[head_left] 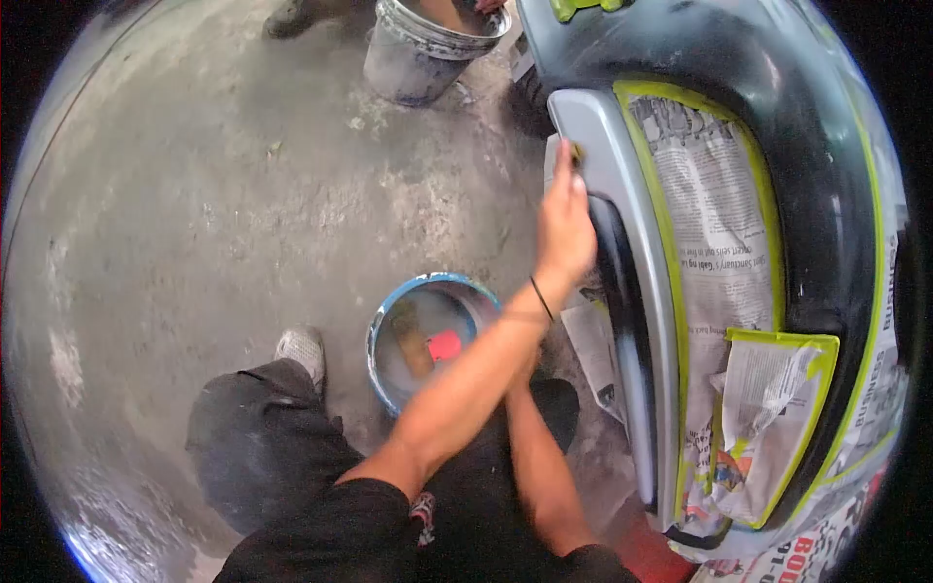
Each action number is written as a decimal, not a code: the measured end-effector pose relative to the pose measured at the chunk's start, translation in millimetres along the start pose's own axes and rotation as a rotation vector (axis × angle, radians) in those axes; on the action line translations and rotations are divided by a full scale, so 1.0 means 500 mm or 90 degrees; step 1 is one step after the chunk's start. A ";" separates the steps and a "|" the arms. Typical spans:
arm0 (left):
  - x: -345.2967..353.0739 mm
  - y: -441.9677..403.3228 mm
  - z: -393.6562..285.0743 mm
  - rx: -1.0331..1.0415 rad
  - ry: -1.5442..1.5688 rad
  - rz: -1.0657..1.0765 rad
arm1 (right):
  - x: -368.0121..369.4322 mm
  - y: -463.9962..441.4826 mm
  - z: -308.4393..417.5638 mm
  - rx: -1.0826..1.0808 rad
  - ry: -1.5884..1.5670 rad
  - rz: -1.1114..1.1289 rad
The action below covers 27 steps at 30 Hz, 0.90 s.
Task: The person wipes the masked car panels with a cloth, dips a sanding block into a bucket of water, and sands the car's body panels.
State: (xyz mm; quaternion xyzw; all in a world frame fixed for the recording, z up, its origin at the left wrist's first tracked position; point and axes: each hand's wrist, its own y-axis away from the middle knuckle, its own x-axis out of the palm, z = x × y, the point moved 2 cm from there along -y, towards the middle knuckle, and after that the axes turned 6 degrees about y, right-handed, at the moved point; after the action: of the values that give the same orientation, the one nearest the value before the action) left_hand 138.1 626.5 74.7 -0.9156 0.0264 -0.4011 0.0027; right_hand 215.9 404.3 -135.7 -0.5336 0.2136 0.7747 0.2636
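My left hand (567, 225), with a thin black band on its wrist, reaches to the upper part of a silver-grey trim strip (604, 131) on a car bumper. Thumb and fingers close on a small brownish-yellow piece (578, 155) against the strip; its exact kind is hard to make out. My right forearm (539, 457) passes beneath my left arm, and the hand is hidden there. Below my arms stands a blue-rimmed bucket (374, 355) of cloudy liquid, with a pinkish-red piece (444, 346) and a brown block-like piece (410, 335) in it.
The dark bumper (812, 146) has newspaper masking (714, 214) edged with yellow-green tape. A dirty whitish bucket (413, 68) stands at the top, with part of another person's hand (489, 5) at its rim and a shoe (287, 19) nearby. The floor (214, 223) is stained concrete.
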 end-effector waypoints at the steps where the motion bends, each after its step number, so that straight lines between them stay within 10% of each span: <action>1: -0.027 -0.047 0.015 -0.078 0.065 0.008 | -0.016 0.003 0.020 0.025 -0.004 -0.006; 4: -0.150 -0.086 -0.001 -0.190 0.422 0.111 | -0.050 0.004 0.096 0.076 0.004 -0.011; 13: -0.400 0.094 0.019 -0.312 -0.694 0.602 | -0.046 -0.002 0.085 0.067 0.022 -0.003; 21: -0.518 0.269 0.192 -0.509 -0.979 0.332 | -0.056 0.007 0.099 0.070 0.026 -0.030; 27: -0.469 0.181 0.198 -0.402 -0.791 0.447 | -0.044 0.001 0.078 0.071 0.022 -0.035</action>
State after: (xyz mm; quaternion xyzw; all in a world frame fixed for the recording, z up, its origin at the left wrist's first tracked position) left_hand 48.0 546.2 -166.9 -0.8677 0.4215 0.2360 -0.1168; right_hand 194.1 423.7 -101.5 -0.5369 0.2462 0.7450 0.3101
